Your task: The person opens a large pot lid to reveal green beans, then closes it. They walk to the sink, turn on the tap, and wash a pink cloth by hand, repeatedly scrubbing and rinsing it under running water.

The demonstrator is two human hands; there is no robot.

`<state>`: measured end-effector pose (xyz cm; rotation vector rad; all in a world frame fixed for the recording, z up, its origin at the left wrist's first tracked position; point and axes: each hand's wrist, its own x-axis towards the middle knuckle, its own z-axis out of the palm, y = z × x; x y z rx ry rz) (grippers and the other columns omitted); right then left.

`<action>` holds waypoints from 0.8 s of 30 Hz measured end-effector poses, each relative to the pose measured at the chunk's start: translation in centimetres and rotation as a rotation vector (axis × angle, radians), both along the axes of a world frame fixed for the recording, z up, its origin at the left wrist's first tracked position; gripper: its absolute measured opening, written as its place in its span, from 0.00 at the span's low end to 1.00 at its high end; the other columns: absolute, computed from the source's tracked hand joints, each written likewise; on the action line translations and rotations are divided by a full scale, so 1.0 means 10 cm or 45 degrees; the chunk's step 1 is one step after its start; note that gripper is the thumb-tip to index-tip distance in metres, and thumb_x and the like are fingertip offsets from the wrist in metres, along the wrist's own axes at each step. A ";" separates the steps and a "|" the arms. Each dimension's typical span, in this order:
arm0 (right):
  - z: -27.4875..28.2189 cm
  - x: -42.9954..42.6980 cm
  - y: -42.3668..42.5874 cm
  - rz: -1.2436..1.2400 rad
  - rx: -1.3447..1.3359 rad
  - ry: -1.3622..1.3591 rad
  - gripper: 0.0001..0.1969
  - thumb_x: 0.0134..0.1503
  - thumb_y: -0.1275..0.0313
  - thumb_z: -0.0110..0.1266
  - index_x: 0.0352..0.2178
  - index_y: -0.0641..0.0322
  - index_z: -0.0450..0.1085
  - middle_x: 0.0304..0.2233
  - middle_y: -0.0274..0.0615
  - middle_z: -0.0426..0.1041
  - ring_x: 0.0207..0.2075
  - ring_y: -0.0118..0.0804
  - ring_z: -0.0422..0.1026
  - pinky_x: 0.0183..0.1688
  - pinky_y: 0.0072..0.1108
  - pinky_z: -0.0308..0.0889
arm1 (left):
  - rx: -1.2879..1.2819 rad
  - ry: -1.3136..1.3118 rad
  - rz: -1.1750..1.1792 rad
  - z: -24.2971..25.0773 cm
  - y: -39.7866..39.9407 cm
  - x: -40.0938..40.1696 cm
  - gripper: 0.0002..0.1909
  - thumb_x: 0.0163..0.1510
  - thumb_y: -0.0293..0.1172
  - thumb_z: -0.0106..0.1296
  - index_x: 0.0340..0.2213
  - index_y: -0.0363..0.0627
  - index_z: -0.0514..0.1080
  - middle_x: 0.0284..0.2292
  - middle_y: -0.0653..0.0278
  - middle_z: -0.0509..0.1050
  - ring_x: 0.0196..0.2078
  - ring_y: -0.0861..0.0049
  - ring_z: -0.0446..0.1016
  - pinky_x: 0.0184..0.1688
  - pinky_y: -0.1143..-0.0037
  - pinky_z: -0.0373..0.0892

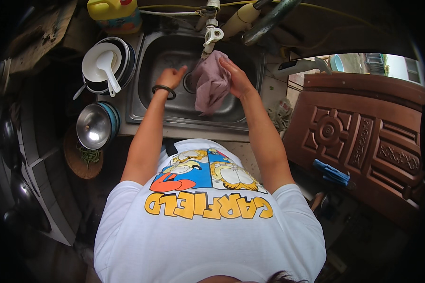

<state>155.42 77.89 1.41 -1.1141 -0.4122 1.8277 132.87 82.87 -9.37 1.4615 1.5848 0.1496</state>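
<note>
A damp pink cloth (212, 83) hangs bunched under the spout of the white tap (212, 35), over the steel sink (156, 60). My right hand (238, 78) grips the cloth from its right side, with part of the fingers hidden in or behind the folds. To the left of the cloth, my left hand (170, 78) is apart from it and appears to hold nothing. Its thumb sticks out while the other fingers are partly hidden. A dark bangle (164, 91) circles my left wrist. Near the cloth, the drain (188, 83) is partly covered.
Left of the sink stand stacked bowls (92, 67) with a white spoon (108, 67), and metal bowls (93, 126) above a basket (81, 166) with green vegetables. A yellow jug (115, 16) stands behind. A crumpled rag (280, 115) and brown door (357, 138) are at right.
</note>
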 end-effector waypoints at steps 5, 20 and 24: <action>-0.13 -0.01 -0.02 -0.046 0.055 0.036 0.21 0.55 0.70 0.50 0.50 0.60 0.58 0.43 0.41 0.67 0.42 0.34 0.69 0.46 0.25 0.65 | -0.747 -0.916 0.278 0.04 -0.55 0.28 0.40 0.49 0.69 0.33 0.40 0.42 0.71 0.34 0.62 0.74 0.37 0.73 0.72 0.37 0.72 0.67; -0.26 0.49 0.26 -0.351 0.419 -1.279 0.12 0.51 0.74 0.54 0.39 0.64 0.72 0.32 0.36 0.73 0.31 0.22 0.68 0.36 0.14 0.63 | 0.738 -0.842 0.818 0.39 0.14 -0.14 0.19 0.47 0.43 0.59 0.19 0.35 0.73 0.14 0.74 0.66 0.18 0.89 0.60 0.21 0.83 0.56; -0.19 0.55 0.24 -0.387 0.369 -1.134 0.09 0.50 0.74 0.56 0.34 0.64 0.75 0.31 0.33 0.74 0.30 0.21 0.68 0.35 0.13 0.63 | 0.488 -0.876 0.639 0.44 0.30 -0.18 0.18 0.47 0.44 0.58 0.26 0.38 0.76 0.19 0.78 0.68 0.20 0.93 0.60 0.23 0.88 0.56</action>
